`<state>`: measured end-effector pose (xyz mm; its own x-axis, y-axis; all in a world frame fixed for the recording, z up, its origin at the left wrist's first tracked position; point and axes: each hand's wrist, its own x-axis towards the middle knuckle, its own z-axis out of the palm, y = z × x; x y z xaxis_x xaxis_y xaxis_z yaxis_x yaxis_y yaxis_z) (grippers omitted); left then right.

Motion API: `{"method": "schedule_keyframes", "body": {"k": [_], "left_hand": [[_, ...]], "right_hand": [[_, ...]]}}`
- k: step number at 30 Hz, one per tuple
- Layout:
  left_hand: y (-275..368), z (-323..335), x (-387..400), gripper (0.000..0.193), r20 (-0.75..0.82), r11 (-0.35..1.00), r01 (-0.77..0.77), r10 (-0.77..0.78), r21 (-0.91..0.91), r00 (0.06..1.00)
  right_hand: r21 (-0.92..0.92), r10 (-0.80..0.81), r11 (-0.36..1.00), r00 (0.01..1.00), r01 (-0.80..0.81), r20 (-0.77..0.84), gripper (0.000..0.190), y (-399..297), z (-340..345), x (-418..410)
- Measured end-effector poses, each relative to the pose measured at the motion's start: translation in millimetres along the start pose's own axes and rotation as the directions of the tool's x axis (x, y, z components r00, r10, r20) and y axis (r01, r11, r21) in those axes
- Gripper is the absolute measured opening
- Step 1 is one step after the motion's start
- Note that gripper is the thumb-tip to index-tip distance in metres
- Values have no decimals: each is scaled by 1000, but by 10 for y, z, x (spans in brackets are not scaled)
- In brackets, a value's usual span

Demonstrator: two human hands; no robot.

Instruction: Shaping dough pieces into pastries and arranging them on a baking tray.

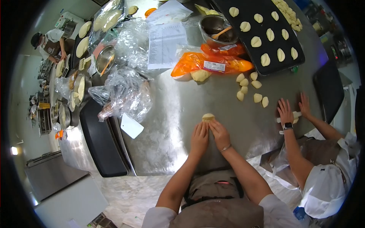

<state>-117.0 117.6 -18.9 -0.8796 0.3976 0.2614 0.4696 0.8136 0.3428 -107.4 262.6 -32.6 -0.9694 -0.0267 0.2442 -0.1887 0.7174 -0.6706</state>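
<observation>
A small round of dough (pixel 208 117) is between the fingertips of my left hand (pixel 200 135) and my right hand (pixel 219 134), above the steel worktable (pixel 168 119). Both hands pinch its near edge. To the right of and beyond my hands lie several loose dough pieces (pixel 244 82). Further off, a black baking tray (pixel 275 52) carries several shaped dough pieces (pixel 256 41) in rows. A larger dough lump (pixel 200 75) touches an orange plastic bag (pixel 211 62).
At the right, a co-worker's hands (pixel 285 111) press a white rolling pin (pixel 297 114) on dough. A white plastic scraper (pixel 132 125), clear plastic bags (pixel 128 94) and dark trays (pixel 101 142) lie left. Beyond stand a steel bowl (pixel 203 28) and a printed sheet (pixel 167 45).
</observation>
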Motion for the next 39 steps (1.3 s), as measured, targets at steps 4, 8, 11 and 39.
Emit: {"method": "schedule_keyframes", "body": {"k": [4,8,11,39], "left_hand": [[107,-229,-227,45,94,989,-27,14,144,995],[86,-407,-21,48,165,974,161,-135,-157,977],[74,-442,326,53,131,924,231,-200,-304,971],[-12,-416,326,48,196,838,359,-303,-412,933]], "right_hand": [[-38,12,999,997,-9,79,38,-128,-94,-329],[103,136,985,989,-141,55,45,-142,-210,-235],[236,242,943,970,-234,-6,48,-270,-253,150],[202,304,932,952,-302,23,39,-133,-215,151]]}}
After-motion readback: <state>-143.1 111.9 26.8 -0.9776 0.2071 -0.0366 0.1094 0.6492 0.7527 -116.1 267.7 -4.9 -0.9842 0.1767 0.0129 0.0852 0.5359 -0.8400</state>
